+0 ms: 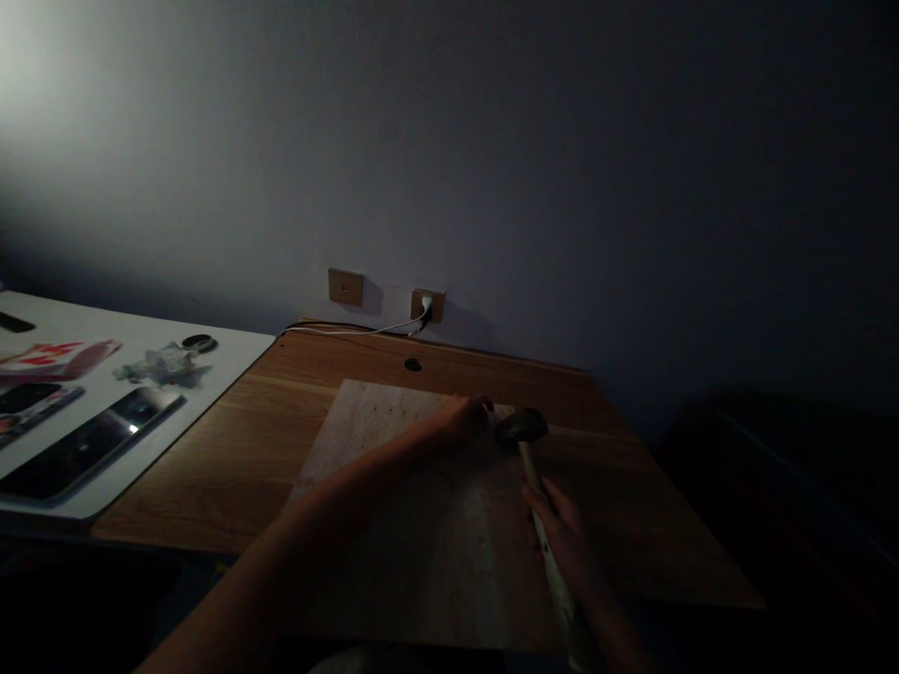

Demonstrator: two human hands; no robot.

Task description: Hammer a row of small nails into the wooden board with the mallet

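Observation:
My right hand (558,529) is wrapped round the pale handle of a mallet (522,427), whose dark head is raised near the far right corner of a flat wooden board (414,524). Close to the left of that head, my left hand (462,417) rests at the board's far edge with its fingers pinched together. Whatever lies between those fingertips is too small and dark to make out. Several small dark dots (391,410) run in a row along the far part of the board, left of my left hand.
The board lies on a wooden table (203,459) against the wall. A wall socket (436,306) has a white plug and cables. To the left, a white table (231,360) holds a dark glossy slab (91,449), crumpled clear plastic (169,365), a black roll (200,344) and a phone-like object (32,398).

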